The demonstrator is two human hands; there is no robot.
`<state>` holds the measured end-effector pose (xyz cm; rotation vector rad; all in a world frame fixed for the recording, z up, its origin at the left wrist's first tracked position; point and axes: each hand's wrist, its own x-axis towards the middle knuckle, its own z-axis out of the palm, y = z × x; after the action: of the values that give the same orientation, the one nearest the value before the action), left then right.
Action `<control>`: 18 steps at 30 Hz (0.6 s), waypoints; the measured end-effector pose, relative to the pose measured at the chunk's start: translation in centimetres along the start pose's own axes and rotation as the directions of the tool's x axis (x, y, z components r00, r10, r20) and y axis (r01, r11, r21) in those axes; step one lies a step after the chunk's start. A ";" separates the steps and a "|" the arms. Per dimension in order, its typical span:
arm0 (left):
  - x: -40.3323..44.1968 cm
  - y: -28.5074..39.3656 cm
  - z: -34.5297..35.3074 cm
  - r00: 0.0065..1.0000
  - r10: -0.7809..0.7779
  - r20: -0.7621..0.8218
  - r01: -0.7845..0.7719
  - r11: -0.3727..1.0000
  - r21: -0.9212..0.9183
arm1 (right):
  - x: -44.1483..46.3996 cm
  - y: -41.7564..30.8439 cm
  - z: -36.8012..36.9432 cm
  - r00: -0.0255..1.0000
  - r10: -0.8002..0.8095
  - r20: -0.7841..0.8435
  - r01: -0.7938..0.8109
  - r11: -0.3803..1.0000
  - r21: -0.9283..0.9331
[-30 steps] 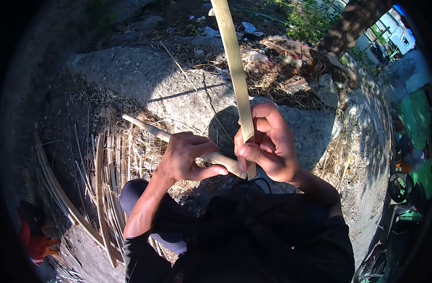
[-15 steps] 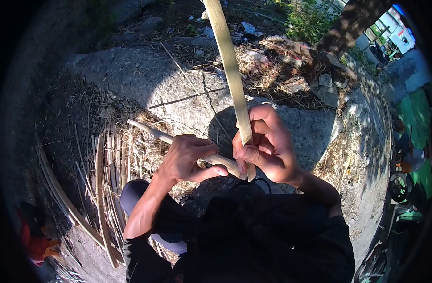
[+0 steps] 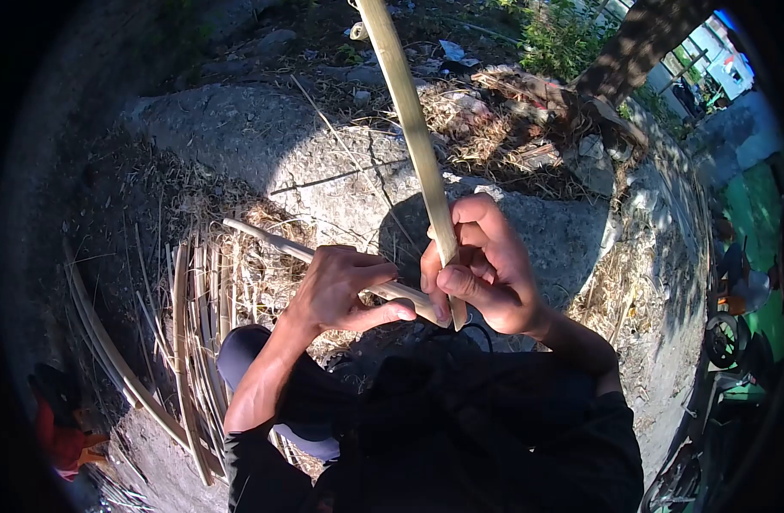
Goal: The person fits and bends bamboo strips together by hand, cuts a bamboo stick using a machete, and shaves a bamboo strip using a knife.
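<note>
My left hand (image 3: 340,289) is closed around a pale, slender stick (image 3: 276,240) that slants from upper left to lower right. Its thumb lies along the stick, whose lower end comes near the fingertips of my right hand (image 3: 493,278). Thumb and fingers of that right hand pinch a long, flat bamboo strip (image 3: 411,115) close to its lower end. From there the strip rises steeply past the top of the view. Its pointed lower tip shows below the right thumb, beside the stick's end. Whether the two pieces touch is hard to see.
Several long bamboo strips (image 3: 182,342) lie on the ground at left. A large rock (image 3: 340,179) is in front, with dry grass and debris (image 3: 511,137) beyond it. A tree trunk (image 3: 648,47) stands at upper right. A wheel (image 3: 727,338) is at far right.
The bamboo strip's upper part has tilted slightly left, and its lower tip sits a little further down. The stick in my left hand has shifted slightly to the left.
</note>
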<state>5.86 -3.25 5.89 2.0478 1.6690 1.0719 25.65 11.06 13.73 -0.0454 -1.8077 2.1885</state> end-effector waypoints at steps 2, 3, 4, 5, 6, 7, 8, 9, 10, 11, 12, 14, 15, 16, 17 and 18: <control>0.0 0.0 -0.1 1.000 -0.003 0.007 0.003 1.000 0.015 | 0.0 0.1 0.0 1.000 -0.012 0.004 0.012 1.000 -0.002; 0.0 0.0 -0.1 1.000 0.006 0.008 -0.006 1.000 0.030 | 0.0 0.1 0.0 1.000 -0.025 0.008 0.025 1.000 -0.003; 0.0 0.0 -0.2 1.000 0.015 0.009 -0.015 0.999 0.046 | 0.0 0.2 0.0 1.000 -0.024 0.009 0.025 1.000 -0.004; 0.0 0.0 -0.2 1.000 0.015 0.010 -0.015 0.999 0.046 | 0.0 0.4 0.0 0.999 -0.044 0.008 0.044 0.999 0.004; 0.0 0.0 -0.1 1.000 0.026 -0.014 -0.026 0.999 0.024 | 0.0 0.5 0.0 0.998 -0.063 0.007 0.063 0.998 0.011; 0.1 0.0 0.0 0.999 0.037 -0.039 -0.037 0.999 0.001 | 0.0 0.5 0.0 0.998 -0.063 0.007 0.063 0.998 0.010; 0.1 -0.1 0.0 0.999 0.038 -0.039 -0.038 0.999 0.001 | 0.0 0.6 -0.1 0.997 -0.076 0.010 0.075 0.997 0.016; 0.1 -0.3 0.1 0.998 0.044 -0.037 -0.044 0.999 -0.012 | 0.1 0.6 -0.1 0.996 -0.088 0.014 0.087 0.996 0.022; 0.1 -0.4 0.2 0.998 0.050 -0.035 -0.051 0.998 -0.024 | 0.1 0.7 -0.1 0.996 -0.088 0.014 0.087 0.996 0.022; 0.0 -0.5 0.3 0.998 0.049 -0.035 -0.050 0.998 -0.025 | 0.1 0.7 -0.1 0.996 -0.091 0.015 0.091 0.995 0.028; 0.1 -0.5 0.4 0.997 0.059 -0.050 -0.061 0.998 -0.026 | 0.1 0.7 -0.1 0.995 -0.095 0.016 0.095 0.995 0.034; 0.1 -0.6 0.4 0.996 0.070 -0.063 -0.072 0.997 -0.028 | 0.1 0.7 -0.1 0.995 -0.093 0.018 0.092 0.995 0.049; 0.1 -0.6 0.3 0.996 0.067 -0.055 -0.068 0.998 -0.012 | 0.1 0.7 -0.1 0.996 -0.092 0.021 0.090 0.994 0.065; 0.1 -0.5 0.3 0.997 0.064 -0.047 -0.064 0.998 0.005 | 0.1 0.7 -0.1 0.996 -0.092 0.020 0.090 0.994 0.065; 0.1 -0.5 0.2 0.997 0.064 -0.047 -0.064 0.998 0.005 | 0.1 0.7 0.0 0.996 -0.085 0.015 0.083 0.994 0.072; 0.1 -0.4 0.1 0.998 0.058 -0.032 -0.058 0.998 0.022 | 0.1 0.7 0.0 0.997 -0.078 0.010 0.077 0.994 0.079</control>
<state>5.61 -2.99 5.63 2.1150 1.6526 1.1169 25.44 10.98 13.05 0.0547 -1.6989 2.2082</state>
